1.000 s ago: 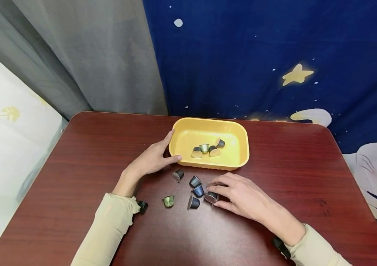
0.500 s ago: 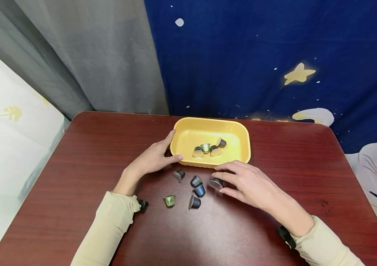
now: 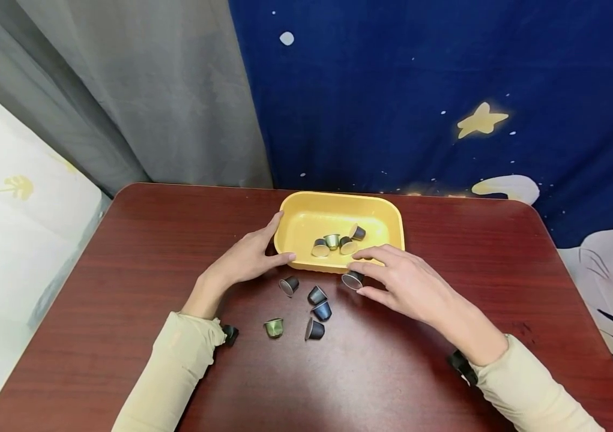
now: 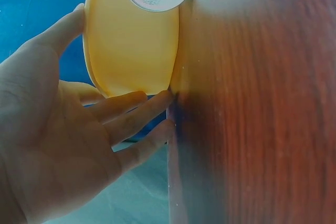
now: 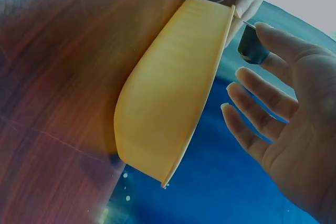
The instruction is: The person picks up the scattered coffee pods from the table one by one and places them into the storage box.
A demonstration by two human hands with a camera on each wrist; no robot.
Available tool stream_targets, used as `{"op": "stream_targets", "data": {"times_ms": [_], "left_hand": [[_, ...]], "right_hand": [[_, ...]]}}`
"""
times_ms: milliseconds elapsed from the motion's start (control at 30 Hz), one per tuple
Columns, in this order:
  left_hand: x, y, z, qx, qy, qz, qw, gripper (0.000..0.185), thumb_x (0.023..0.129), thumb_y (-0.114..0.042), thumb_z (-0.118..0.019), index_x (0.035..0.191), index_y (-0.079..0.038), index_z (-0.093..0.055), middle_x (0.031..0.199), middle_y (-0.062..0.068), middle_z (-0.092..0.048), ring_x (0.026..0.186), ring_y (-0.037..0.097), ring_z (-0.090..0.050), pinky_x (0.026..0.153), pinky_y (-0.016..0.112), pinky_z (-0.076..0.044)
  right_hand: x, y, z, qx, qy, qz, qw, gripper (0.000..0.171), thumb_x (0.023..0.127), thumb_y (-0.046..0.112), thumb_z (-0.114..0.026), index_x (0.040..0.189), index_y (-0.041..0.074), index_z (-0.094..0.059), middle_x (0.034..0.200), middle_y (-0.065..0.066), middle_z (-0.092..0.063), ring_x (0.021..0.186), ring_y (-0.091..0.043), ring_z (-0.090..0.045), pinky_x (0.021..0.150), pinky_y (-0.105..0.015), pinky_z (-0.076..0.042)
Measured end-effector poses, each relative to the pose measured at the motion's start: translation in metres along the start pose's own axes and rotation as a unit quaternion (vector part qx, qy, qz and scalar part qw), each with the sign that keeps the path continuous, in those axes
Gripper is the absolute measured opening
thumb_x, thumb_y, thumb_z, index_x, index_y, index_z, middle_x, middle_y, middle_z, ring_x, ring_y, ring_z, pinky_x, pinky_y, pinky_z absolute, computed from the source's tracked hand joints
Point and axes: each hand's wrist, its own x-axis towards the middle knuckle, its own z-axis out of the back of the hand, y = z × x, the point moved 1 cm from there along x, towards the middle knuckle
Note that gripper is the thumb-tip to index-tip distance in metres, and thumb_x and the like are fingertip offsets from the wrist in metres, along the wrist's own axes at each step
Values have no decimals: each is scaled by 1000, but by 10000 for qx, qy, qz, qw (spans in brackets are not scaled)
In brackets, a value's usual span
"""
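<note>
A yellow tray stands at the back middle of the dark red table and holds several coffee capsules. My left hand rests against the tray's left end with fingers straight, also seen in the left wrist view as the hand on the tray wall. My right hand pinches a dark capsule between thumb and forefinger, lifted at the tray's front rim; in the right wrist view the capsule shows beside the tray.
Several loose capsules lie on the table in front of the tray: a dark one, two dark-blue ones, another dark one and a green one. A blue starry cloth and grey curtain hang behind the table.
My right hand has picked a dark capsule from the table and carried it up and back to the tray's front rim. The left hand has stayed at the tray.
</note>
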Motion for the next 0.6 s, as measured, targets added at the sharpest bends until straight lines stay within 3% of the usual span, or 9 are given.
{"op": "stream_targets", "data": {"times_ms": [600], "left_hand": [[0, 0, 0, 20, 30, -73, 10000, 103, 88, -71, -55, 161, -21, -2, 162, 6, -23, 143, 24, -36, 113, 46, -33]], "right_hand": [[11, -27, -4, -115, -185, -199, 9996, 41, 86, 26, -79, 124, 12, -70, 123, -6, -64, 112, -23, -61, 90, -42, -53]]}}
